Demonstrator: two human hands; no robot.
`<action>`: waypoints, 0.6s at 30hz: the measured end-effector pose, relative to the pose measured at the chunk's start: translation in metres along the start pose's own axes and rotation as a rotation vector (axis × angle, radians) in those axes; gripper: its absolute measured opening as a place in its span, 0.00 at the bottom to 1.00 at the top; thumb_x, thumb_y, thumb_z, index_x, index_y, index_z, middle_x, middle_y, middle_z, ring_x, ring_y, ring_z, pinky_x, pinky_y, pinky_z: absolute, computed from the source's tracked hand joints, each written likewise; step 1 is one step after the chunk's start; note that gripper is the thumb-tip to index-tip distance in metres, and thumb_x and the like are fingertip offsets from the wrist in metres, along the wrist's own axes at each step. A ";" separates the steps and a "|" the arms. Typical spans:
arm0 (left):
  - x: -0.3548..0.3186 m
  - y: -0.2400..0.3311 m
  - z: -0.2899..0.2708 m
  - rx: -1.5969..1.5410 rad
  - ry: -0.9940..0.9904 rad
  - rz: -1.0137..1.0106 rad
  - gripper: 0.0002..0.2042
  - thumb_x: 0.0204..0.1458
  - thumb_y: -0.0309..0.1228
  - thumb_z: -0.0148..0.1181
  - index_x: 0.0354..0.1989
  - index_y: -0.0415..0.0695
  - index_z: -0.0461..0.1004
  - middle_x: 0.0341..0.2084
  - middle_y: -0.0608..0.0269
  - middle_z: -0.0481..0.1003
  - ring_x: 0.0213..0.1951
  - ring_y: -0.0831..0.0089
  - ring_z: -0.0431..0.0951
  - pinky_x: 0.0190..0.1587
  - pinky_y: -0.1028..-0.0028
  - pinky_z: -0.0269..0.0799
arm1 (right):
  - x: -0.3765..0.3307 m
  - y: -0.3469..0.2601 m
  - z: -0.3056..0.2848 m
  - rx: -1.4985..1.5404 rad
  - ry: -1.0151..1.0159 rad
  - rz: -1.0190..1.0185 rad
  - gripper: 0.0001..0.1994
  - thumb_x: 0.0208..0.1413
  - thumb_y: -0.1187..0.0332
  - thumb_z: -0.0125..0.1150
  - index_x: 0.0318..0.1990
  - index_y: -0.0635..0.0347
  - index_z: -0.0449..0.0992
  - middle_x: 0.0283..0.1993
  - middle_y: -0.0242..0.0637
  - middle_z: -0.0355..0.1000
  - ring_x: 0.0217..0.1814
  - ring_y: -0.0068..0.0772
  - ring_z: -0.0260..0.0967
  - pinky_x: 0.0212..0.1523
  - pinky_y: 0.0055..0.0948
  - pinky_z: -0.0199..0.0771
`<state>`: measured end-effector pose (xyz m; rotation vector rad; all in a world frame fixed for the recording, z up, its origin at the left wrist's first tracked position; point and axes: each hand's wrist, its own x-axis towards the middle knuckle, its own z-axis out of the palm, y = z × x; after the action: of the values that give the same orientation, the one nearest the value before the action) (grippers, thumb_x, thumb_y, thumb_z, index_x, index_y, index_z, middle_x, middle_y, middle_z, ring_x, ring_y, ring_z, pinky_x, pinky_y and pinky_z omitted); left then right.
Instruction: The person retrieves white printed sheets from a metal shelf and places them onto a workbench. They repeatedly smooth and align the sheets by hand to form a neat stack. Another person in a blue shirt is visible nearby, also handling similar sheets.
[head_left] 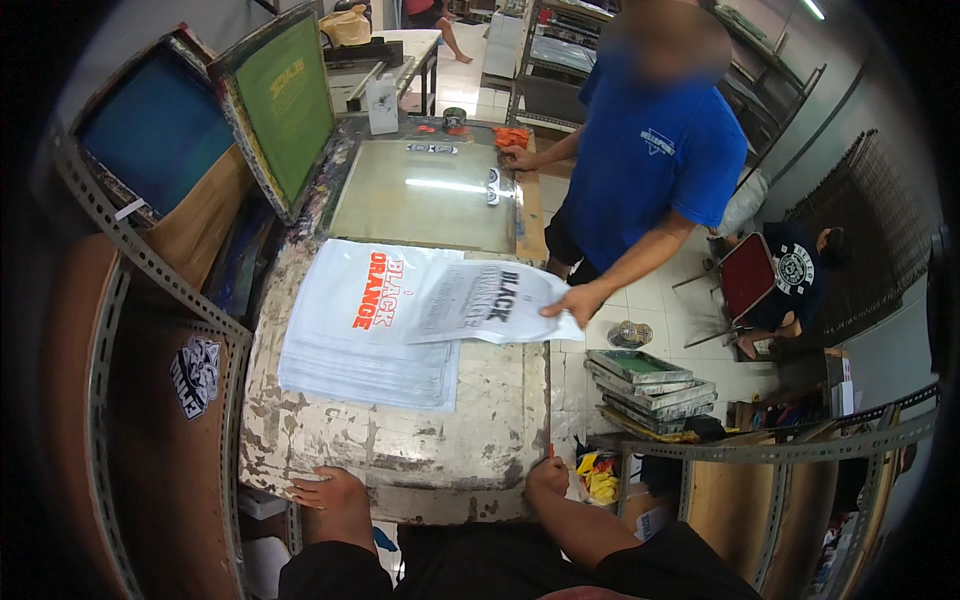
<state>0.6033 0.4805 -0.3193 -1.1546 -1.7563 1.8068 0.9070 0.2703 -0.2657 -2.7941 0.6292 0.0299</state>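
My left hand (330,492) rests flat on the near edge of a worn, paint-stained table (400,440), fingers spread, holding nothing. At the table's near right corner my right hand (548,476) is curled over the edge. A stack of white printed plastic bags (365,330) lies in the middle of the table. A person in a blue shirt (650,160) stands at the right side; one of their hands (572,303) pulls a single printed bag (480,300) off the stack, the other hand (518,158) rests by the glass light table (425,195).
Green (285,105) and blue (155,130) printing screens lean at the left on a slotted metal rack (130,250). Stacked frames (650,385) lie on the tiled floor at right. Another person (795,285) crouches by a red chair (745,275). A white bottle (382,103) stands behind the glass.
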 end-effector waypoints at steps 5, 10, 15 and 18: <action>0.000 0.001 -0.001 -0.016 0.002 0.019 0.23 0.57 0.47 0.55 0.54 0.46 0.78 0.51 0.54 0.78 0.50 0.51 0.79 0.50 0.51 0.74 | 0.000 0.001 0.004 -0.021 0.012 0.007 0.20 0.55 0.55 0.48 0.31 0.57 0.84 0.33 0.51 0.80 0.35 0.59 0.78 0.41 0.55 0.76; 0.011 0.011 0.008 -0.023 0.032 0.026 0.23 0.56 0.47 0.55 0.54 0.46 0.78 0.51 0.54 0.78 0.50 0.51 0.79 0.50 0.50 0.74 | -0.004 -0.001 0.003 -0.032 0.018 0.045 0.20 0.55 0.55 0.47 0.31 0.57 0.84 0.33 0.51 0.80 0.35 0.59 0.78 0.41 0.55 0.76; 0.013 0.014 0.007 -0.037 0.074 0.031 0.23 0.56 0.47 0.55 0.54 0.46 0.78 0.50 0.54 0.78 0.50 0.51 0.79 0.49 0.50 0.74 | 0.001 0.006 0.015 -0.033 0.025 0.090 0.20 0.55 0.55 0.47 0.32 0.57 0.85 0.33 0.51 0.80 0.35 0.59 0.78 0.41 0.54 0.76; 0.015 0.016 0.008 -0.046 0.095 0.029 0.22 0.56 0.47 0.55 0.54 0.46 0.78 0.50 0.54 0.78 0.49 0.51 0.79 0.49 0.50 0.74 | 0.000 0.005 0.013 -0.032 0.024 0.112 0.21 0.55 0.54 0.47 0.32 0.57 0.85 0.33 0.51 0.80 0.35 0.58 0.78 0.41 0.54 0.76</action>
<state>0.5931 0.4838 -0.3397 -1.2692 -1.7442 1.7065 0.9056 0.2689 -0.2794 -2.7901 0.7975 0.0289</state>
